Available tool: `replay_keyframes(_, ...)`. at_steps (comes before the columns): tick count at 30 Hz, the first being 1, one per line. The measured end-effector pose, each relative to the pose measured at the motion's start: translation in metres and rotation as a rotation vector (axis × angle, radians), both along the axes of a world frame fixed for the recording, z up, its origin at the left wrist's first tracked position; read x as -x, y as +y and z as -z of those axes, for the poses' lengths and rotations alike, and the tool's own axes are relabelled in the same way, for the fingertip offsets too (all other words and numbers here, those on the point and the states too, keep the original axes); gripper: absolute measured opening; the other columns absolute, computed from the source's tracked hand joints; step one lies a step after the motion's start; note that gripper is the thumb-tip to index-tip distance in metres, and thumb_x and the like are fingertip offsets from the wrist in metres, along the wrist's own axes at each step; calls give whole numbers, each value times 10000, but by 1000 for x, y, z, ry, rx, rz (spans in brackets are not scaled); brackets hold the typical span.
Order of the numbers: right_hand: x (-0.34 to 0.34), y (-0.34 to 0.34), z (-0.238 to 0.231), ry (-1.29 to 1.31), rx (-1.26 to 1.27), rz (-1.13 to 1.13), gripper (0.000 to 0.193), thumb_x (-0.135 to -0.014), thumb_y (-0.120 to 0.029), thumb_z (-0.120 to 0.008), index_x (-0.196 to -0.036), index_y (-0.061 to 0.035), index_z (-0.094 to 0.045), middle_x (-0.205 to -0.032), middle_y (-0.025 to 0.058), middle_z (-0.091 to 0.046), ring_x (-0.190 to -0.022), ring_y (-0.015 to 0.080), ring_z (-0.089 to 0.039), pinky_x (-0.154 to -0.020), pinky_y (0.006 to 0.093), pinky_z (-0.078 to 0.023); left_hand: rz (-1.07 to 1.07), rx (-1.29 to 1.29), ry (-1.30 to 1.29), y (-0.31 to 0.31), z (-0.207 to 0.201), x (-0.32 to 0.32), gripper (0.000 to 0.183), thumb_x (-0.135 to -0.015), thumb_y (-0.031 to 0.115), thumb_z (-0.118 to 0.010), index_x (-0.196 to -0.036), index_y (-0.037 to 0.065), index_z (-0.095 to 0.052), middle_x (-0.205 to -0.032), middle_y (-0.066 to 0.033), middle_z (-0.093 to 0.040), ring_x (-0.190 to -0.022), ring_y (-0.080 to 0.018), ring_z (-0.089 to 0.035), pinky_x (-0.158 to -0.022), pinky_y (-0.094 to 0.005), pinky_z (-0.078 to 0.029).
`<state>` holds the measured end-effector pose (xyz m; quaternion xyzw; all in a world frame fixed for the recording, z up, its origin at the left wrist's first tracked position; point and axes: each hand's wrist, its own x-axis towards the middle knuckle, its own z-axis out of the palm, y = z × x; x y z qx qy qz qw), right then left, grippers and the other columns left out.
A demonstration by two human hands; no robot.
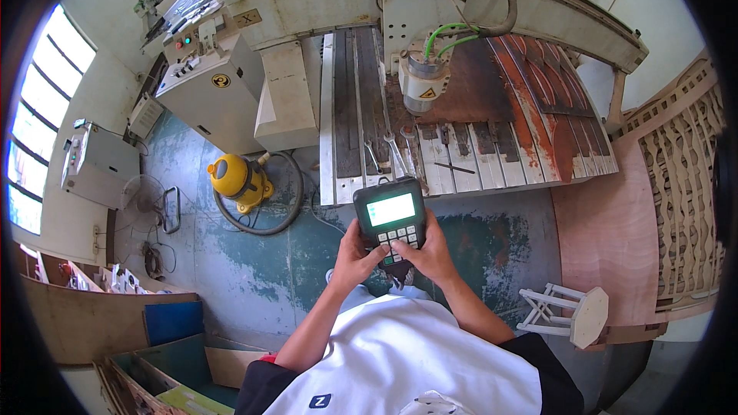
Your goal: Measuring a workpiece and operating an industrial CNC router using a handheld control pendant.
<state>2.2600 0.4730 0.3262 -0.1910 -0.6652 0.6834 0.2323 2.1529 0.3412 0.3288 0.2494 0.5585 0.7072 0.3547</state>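
Between both hands I hold a black handheld controller (390, 219) with a lit screen above a keypad. My left hand (357, 256) grips its left side, thumb over the lower keys. On the other side my right hand (428, 253) is closed round the edge, its thumb resting on the keys. Just beyond stands the slatted bed (492, 176) of a router machine, with several wrenches (396, 155) and a thin dark rod (454, 168) lying on it. Above the bed hangs the spindle (422, 84) with green hoses. Beside it a brown board (480, 84) lies among reddish dust.
A gantry beam (307, 11) spans the bed. To the left are a grey control cabinet (211, 88), a yellow vacuum (240, 183) with its hose looped on the floor, and a fan (141, 195). A white folding stool (588, 318) and cut wooden panels (684, 192) stand right.
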Motion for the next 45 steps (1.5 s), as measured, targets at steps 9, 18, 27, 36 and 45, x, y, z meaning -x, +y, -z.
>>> replay_keyframes(9, -1, -2, 3, 24, 34, 31, 609, -745, -107, -738, -1241, 22, -408, -1075, 111, -567, -974, 155, -573, -855, 300, -482, -6, 1, -23, 1, 8, -3, 487, -797, -45, -634, -1238, -7, -432, -1069, -87, -594, -941, -144, -600, -807, -291, -509)
replay_keyframes(18, -1, 0, 7, 35, 11, 20, 616, -744, -108, -738, -1248, 18, -408, -1080, 111, -566, -980, 159, -571, -857, 305, -481, -13, -24, -32, 2, 3, -5, 498, -801, -56, -636, -1251, -8, -427, -1090, -92, -585, -956, -148, -599, -813, -296, -512)
replay_keyframes(27, -3, 1, 2, 13, 11, 4, 624, -764, -130, -733, -1270, 18, -398, -1093, 116, -569, -975, 157, -574, -857, 311, -482, 4, -5, 23, 3, 3, -2, 506, -803, -48, -639, -1259, -6, -423, -1105, -90, -581, -967, -150, -594, -830, -306, -511)
replay_keyframes(36, -5, 3, 6, 59, 183, 22, 406, -907, -94, -537, -1290, -9, -432, -1103, 95, -577, -1003, 145, -547, -871, 287, -448, 49, 43, -62, 2, 1, 1, 578, -793, -38, -631, -1318, -11, -389, -1176, -106, -565, -1092, -178, -557, -938, -338, -459)
replay_keyframes(45, 3, 3, 14, 31, 131, -14, 371, -915, -103, -525, -1268, -13, -451, -1102, 84, -563, -1003, 141, -530, -882, 290, -434, 137, 183, 37, -10, -3, 9, 766, -719, -89, -670, -1374, 30, -292, -1247, -128, -479, -1141, -231, -527, -939, -377, -487)
